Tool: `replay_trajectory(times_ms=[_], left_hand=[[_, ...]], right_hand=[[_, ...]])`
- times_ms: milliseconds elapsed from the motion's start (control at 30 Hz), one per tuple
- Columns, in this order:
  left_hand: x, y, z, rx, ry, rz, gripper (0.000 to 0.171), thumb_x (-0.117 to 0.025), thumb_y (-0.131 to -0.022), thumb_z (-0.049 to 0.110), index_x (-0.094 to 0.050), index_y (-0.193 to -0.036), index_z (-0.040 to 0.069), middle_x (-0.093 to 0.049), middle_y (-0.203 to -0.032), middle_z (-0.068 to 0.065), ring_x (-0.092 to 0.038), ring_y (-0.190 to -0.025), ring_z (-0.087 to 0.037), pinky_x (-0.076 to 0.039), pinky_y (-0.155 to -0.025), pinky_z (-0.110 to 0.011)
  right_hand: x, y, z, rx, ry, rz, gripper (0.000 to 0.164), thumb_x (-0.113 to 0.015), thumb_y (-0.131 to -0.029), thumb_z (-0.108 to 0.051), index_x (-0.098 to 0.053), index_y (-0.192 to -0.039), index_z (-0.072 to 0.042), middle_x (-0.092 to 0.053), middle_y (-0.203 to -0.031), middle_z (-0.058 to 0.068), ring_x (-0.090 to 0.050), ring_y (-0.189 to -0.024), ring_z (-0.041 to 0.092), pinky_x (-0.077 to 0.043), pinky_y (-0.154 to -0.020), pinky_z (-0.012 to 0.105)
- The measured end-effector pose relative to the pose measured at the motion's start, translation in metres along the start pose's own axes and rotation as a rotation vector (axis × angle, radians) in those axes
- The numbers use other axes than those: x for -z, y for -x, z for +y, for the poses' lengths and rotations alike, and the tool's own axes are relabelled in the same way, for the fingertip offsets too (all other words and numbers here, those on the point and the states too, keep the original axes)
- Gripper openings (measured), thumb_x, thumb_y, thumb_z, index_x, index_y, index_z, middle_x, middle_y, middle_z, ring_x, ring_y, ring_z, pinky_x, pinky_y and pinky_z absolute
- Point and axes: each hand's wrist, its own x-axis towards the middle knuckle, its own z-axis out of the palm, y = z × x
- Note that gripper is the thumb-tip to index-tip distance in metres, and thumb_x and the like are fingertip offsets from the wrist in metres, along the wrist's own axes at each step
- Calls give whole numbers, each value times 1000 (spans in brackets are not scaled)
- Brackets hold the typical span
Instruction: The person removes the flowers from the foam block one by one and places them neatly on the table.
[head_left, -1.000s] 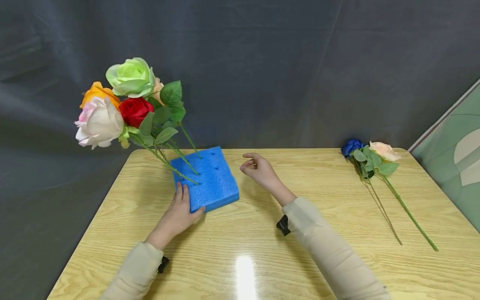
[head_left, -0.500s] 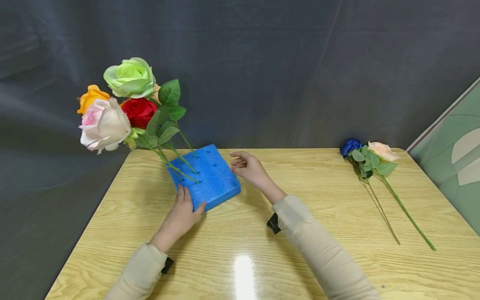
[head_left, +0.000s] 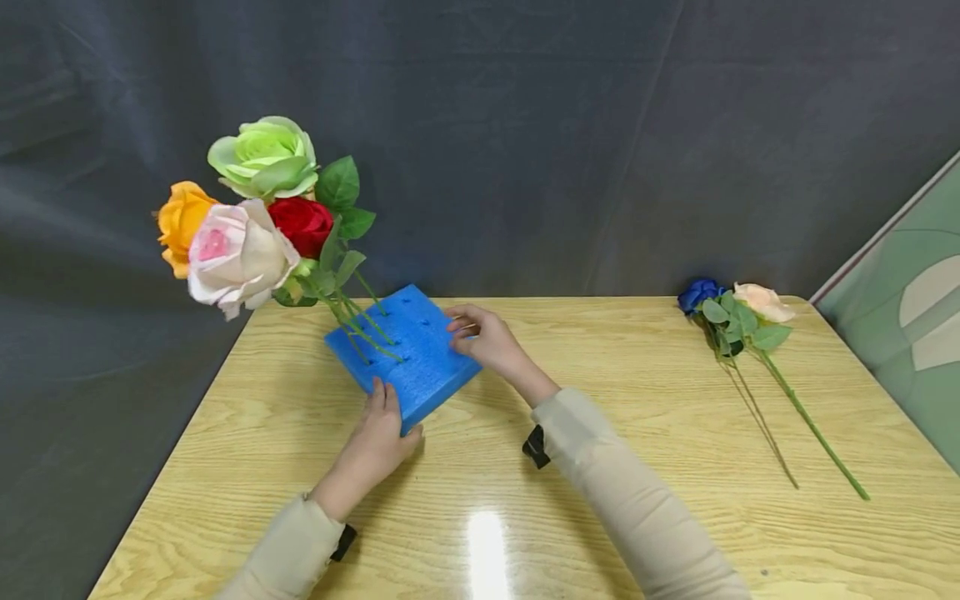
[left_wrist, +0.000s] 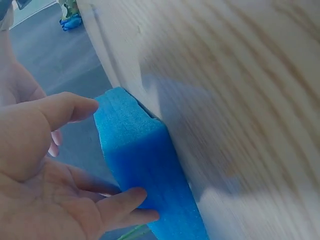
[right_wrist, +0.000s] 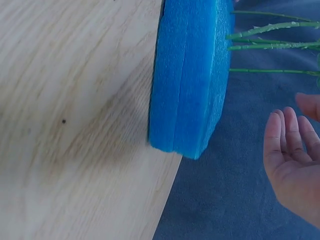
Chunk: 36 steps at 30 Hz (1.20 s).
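Note:
A blue foam block (head_left: 431, 375) lies askew on the table, with several artificial roses standing in its holes. Their heads lean left: a green rose (head_left: 266, 157), an orange rose (head_left: 182, 227), a pale pink-white rose (head_left: 238, 254) and a red rose (head_left: 302, 225). My left hand (head_left: 377, 446) holds the block's near corner, fingers along the left side and thumb on the front side, as the left wrist view also shows. Beside the block's right corner hovers my right hand (head_left: 486, 340), its fingers loosely bent and nothing in them. In the right wrist view it stands apart from the foam.
On the table's right side lie a blue rose (head_left: 701, 296) and a peach rose (head_left: 763, 302), stems toward the front. Unfilled holes show in the block's top. A dark curtain (head_left: 525, 150) hangs behind the table (head_left: 600, 375), and a green panel (head_left: 911, 308) stands at the right.
The foam block has turned counterclockwise, and the roses have swung with it, the pale one toward the right and front. My left hand moved slightly right, my right hand left toward the block.

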Motion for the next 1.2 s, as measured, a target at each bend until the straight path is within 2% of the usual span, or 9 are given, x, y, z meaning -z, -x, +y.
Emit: replay_trajectory(times_ms=[167,267,400,500,600,733,967,1200], left_hand=[[2,1,2,33,7,6,77,-58,-93,22,-18,-142,-21,-6,-151,-41,-22,-138,-54,-30,-109,-60],[8,0,-2,76,-12,-8,78,-55,-95,27,-15,-144,-19,-6,-152,-40,-24,-137,-54,-33,-107,-60],[20,-3,-15,119,-60,-23,85,-52,-97,38,-9,-146,-18,-5,-151,-41,-22,-137,-55,-34,-106,-62],[27,-7,-30,118,-112,-2,92,-51,-95,47,-9,-147,-16,-7,-152,-40,-19,-138,-56,-31,-106,-64],[31,-12,-45,101,-145,0,99,-49,-93,57,-8,-148,-13,-6,-154,-36,-13,-140,-55,-26,-110,-64],[32,-19,-60,72,-129,-27,106,-47,-89,67,-4,-151,-8,2,-158,-30,-3,-143,-53,-17,-114,-64],[32,-26,-72,-7,-132,9,104,-54,-86,65,-7,-153,1,2,-160,-23,-3,-144,-53,-16,-111,-69],[36,-30,-77,-19,-118,-35,104,-54,-86,65,-5,-154,2,1,-161,-21,-3,-145,-49,-13,-110,-71]], right_hand=[[-6,0,0,8,-18,-18,44,-57,-90,4,-53,-133,1,-60,-122,23,-60,-113,35,-53,-91,36],[-11,0,-1,11,-35,-35,43,-57,-90,4,-52,-133,3,-60,-123,24,-59,-113,36,-53,-91,35],[-16,0,-4,24,-49,-48,41,-58,-90,4,-54,-130,4,-61,-122,25,-60,-111,35,-54,-90,34],[-20,-1,-4,42,-40,-53,39,-59,-89,3,-55,-128,4,-61,-122,25,-61,-110,35,-54,-88,32],[-23,-2,-4,44,-42,-57,39,-60,-90,1,-56,-128,3,-61,-122,24,-61,-111,34,-54,-88,33],[-28,-4,-2,30,-48,-75,39,-60,-91,-1,-55,-130,1,-60,-126,22,-59,-113,33,-53,-91,35],[-41,-5,-1,30,25,-109,38,-59,-94,-6,-55,-132,-5,-60,-131,14,-58,-119,28,-51,-95,38],[-55,-4,-5,26,-5,-150,40,-58,-94,-8,-54,-134,-8,-57,-137,10,-53,-127,26,-48,-101,37]])
